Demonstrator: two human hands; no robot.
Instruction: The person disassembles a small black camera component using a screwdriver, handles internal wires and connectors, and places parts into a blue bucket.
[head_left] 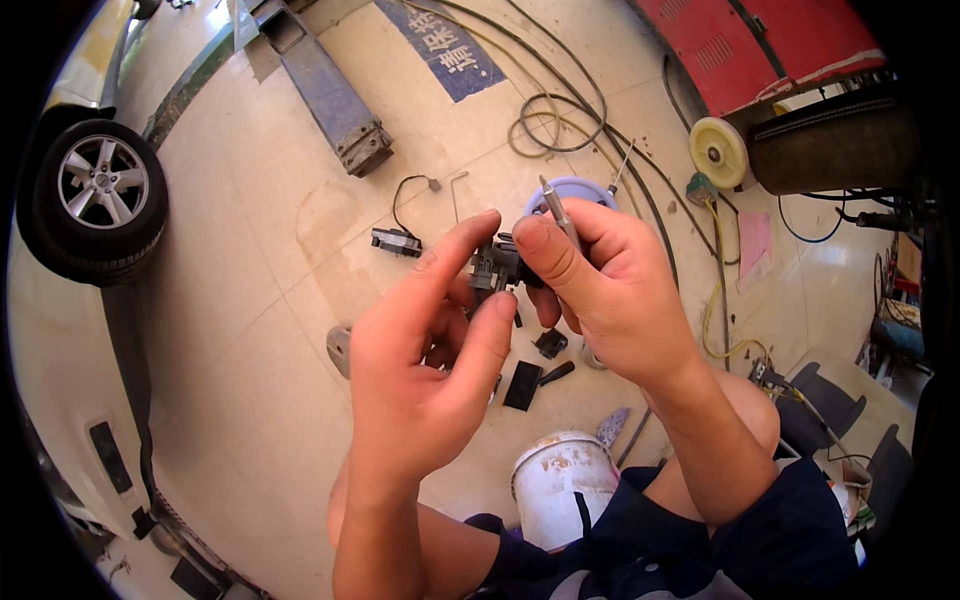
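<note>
Between both hands, in front of my chest, is a small black and grey plastic part (490, 268) with ridges and clips. My left hand (425, 350) pinches its left side between thumb and index finger. Closed at its right side, my right hand (620, 290) also grips a slim metal-tipped tool (558, 207) under the thumb, the narrow tip pointing up and away. The tool's handle is hidden in the palm. Below on the floor lie a black rectangular piece (522, 385), a small black block (550, 343) and a black-handled item (556, 373).
A white bucket (565, 482) stands between my legs. Behind my right hand is a lilac round dish (580, 190). A black unit with a cable (397, 240) lies farther left. Hoses (575, 110), a lift arm (325, 95), a wheel (103, 185) and a red cabinet (715, 50) surround this floor.
</note>
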